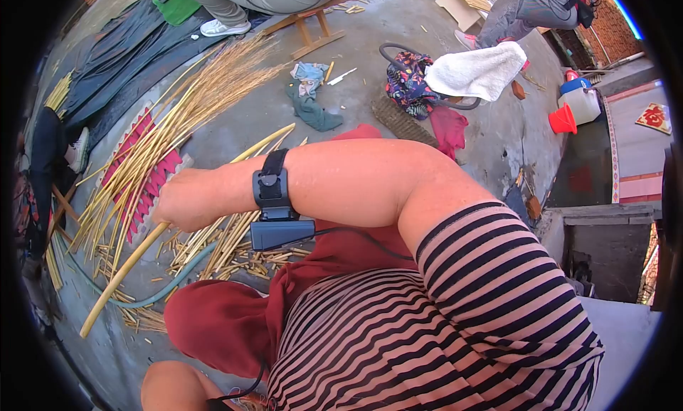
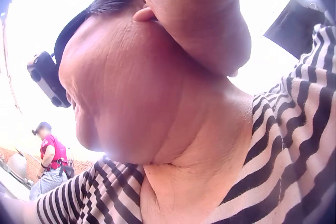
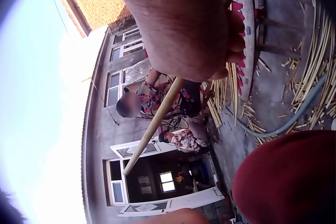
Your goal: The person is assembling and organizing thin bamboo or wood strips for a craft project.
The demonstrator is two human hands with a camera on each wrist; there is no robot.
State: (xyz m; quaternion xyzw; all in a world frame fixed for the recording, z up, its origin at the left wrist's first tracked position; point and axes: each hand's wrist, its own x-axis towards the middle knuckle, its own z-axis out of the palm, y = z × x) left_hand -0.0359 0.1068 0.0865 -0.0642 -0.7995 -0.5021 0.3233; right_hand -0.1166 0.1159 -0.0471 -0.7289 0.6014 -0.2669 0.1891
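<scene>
My right hand (image 1: 186, 199) grips a long pale yellow stick (image 1: 122, 283) that slants down to the lower left; in the right wrist view, the right hand (image 3: 184, 35) has its fingers curled round the stick (image 3: 155, 124). Just beyond this hand, a bundle of thin stalks with feathery tops (image 1: 167, 137) lies across a pink jagged-edged cloth (image 1: 165, 168). My left hand (image 2: 197, 14) is raised against the side of the head by the ear; its fingers are out of view. Dark red cloth (image 1: 213, 318) covers the lap.
Cut stalk pieces (image 1: 242, 258) and a blue-green hose (image 1: 167, 291) lie on the concrete floor. A wooden stool (image 1: 306, 34), a dark sheet (image 1: 135, 55), a white towel (image 1: 477, 70) and a red bucket (image 1: 562, 119) stand or lie farther off. Other people are around.
</scene>
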